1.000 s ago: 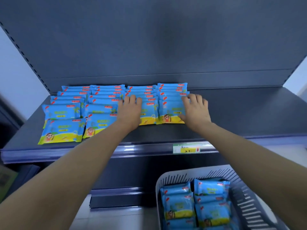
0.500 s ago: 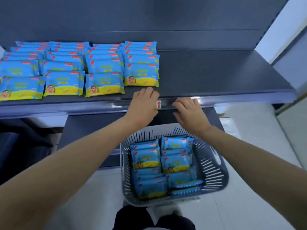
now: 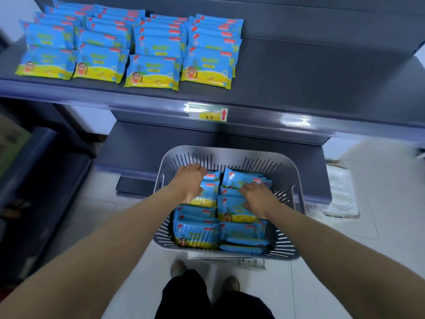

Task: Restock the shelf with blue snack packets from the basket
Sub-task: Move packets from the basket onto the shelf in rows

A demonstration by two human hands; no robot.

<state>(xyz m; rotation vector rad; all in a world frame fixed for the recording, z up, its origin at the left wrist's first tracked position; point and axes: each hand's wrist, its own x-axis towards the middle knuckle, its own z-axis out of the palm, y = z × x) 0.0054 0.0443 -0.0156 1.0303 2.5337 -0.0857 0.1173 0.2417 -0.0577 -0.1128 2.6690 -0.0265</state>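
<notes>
Grey surface: dark grey metal shelf [image 3: 299,77], matte top, with a glossy front lip that catches the light.
Shelf stock: blue-and-yellow plastic snack packets [image 3: 154,72] lie flat in four overlapping columns on the shelf's left part, the front row near the lip.
Lip tag: small yellow-and-white price label [image 3: 208,112] with a red arrow, fixed to the lip just right of the columns.
Basket: light grey slotted plastic basket [image 3: 230,153] stands on the floor below the shelf, in front of a lower dark grey shelf board [image 3: 142,148].
Basket stock: more blue packets [image 3: 197,236], stacked in two columns inside the basket.
Left hand: left hand [image 3: 188,183] reaches into the far-left corner, fingers curled down round the top edge of the rearmost left packet.
Right hand: right hand [image 3: 259,196] lies on the far-right stack, fingers bent and touching the wrappers; whether it has a grip I cannot tell.
Floor: pale tiled floor [image 3: 345,261].
Person: dark trousers [image 3: 207,300] and two shoes are visible just behind the basket.
</notes>
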